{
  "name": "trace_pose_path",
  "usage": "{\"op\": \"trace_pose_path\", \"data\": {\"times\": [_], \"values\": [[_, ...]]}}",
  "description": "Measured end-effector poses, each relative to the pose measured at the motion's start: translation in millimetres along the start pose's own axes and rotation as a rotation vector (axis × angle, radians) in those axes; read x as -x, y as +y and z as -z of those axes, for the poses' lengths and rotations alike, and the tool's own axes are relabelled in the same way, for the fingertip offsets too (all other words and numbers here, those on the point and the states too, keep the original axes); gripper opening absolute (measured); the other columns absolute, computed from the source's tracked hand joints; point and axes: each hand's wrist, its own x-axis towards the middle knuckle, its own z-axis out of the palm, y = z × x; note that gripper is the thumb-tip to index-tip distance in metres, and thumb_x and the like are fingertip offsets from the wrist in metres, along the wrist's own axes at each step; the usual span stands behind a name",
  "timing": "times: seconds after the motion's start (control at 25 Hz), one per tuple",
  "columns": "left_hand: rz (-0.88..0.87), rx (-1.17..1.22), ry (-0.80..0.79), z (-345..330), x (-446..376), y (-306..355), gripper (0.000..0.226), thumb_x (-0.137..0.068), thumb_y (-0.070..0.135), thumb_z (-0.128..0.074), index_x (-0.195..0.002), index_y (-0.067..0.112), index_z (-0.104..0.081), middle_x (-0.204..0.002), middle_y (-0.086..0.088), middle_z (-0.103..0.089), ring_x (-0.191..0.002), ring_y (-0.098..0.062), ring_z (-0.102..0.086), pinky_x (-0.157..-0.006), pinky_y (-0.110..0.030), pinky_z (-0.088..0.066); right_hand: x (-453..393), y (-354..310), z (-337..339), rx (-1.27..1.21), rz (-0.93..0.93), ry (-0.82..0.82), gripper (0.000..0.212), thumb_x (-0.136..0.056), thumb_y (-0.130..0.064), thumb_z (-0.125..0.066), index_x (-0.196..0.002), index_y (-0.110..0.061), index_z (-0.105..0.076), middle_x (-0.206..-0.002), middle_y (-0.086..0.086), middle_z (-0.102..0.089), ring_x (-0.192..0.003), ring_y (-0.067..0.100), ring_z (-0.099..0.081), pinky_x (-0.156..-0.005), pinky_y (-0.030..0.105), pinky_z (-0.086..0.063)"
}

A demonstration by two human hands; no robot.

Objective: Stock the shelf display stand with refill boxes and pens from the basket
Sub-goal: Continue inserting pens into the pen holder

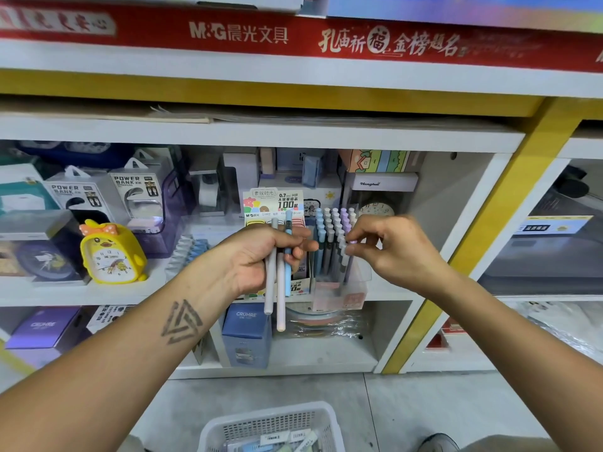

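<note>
Pastel pens (332,236) stand upright in the clear display stand (355,288) on the shelf

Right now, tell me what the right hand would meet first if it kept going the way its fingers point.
The right hand points left; its fingertips pinch a purple pen at the display stand. Going on, it would likely meet the neighbouring pens in the stand first, then the left hand, though depth is unclear.

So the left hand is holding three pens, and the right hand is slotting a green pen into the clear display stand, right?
Not quite: the head view shows the pen pinched by the right hand has a lilac cap, not green. The left hand does hold three pens, and the clear plastic display stand is right.
</note>
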Motion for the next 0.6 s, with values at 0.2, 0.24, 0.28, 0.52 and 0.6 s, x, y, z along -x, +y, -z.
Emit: {"op": "trace_pose_path", "data": {"times": [0.2,0.24,0.28,0.52,0.6], "values": [[-0.024,0.024,-0.048,-1.3,4.1,1.3,0.030,-0.091,-0.008,-0.049,-0.119,-0.005,-0.059,-0.092,-0.023,-0.072,-0.063,-0.020,-0.068,-0.053,-0.021,-0.055,0.3,6.1,-1.5,0.156,-0.048,-0.103,0.011,-0.093,-0.032,-0.068,-0.094,-0.026,-0.077,-0.094,-0.012,-0.069,-0.080,0.007,-0.057,-0.071,0.030,-0.050],[-0.020,0.021,-0.076,-2.2,5.8,0.9,0.030,-0.091,-0.009,-0.049,-0.119,-0.005,-0.059,-0.096,-0.024,-0.072,-0.068,-0.023,-0.071,-0.057,-0.024,-0.058,-0.9,4.8,-1.1,0.189,-0.027,-0.100,0.015,-0.095,-0.034,-0.065,-0.097,-0.025,-0.077,-0.096,-0.012,-0.067,-0.082,0.008,-0.055,-0.072,0.033,-0.049],[-0.012,0.016,-0.108,-3.2,7.7,0.2,0.030,-0.090,-0.009,-0.050,-0.118,-0.005,-0.060,-0.100,-0.026,-0.072,-0.073,-0.026,-0.072,-0.060,-0.026,-0.059,-2.7,2.0,-0.9,0.191,-0.003,-0.066,0.018,-0.096,-0.034,-0.063,-0.098,-0.024,-0.077,-0.094,-0.011,-0.064,-0.081,0.008,-0.053,-0.072,0.032,-0.047],[0.056,-0.080,-0.264,-11.5,16.0,-5.7,0.025,-0.082,-0.007,-0.057,-0.100,-0.006,-0.073,-0.104,-0.029,-0.070,-0.075,-0.025,-0.073,-0.063,-0.025,-0.060,-27.4,-38.4,-9.8,-0.532,-0.361,0.034,0.013,-0.092,-0.037,-0.069,-0.094,-0.026,-0.074,-0.080,-0.005,-0.072,-0.064,-0.004,-0.061,-0.055,0.011,-0.044],[0.077,-0.123,-0.304,-13.1,17.8,-7.9,0.023,-0.084,-0.006,-0.056,-0.099,-0.006,-0.075,-0.105,-0.029,-0.070,-0.081,-0.027,-0.074,-0.067,-0.027,-0.061,-31.2,-43.2,-14.6,-0.693,-0.434,-0.053,0.014,-0.090,-0.028,-0.073,-0.093,-0.014,-0.075,-0.073,-0.005,-0.072,-0.060,-0.003,-0.063,-0.051,0.010,-0.043]]}}
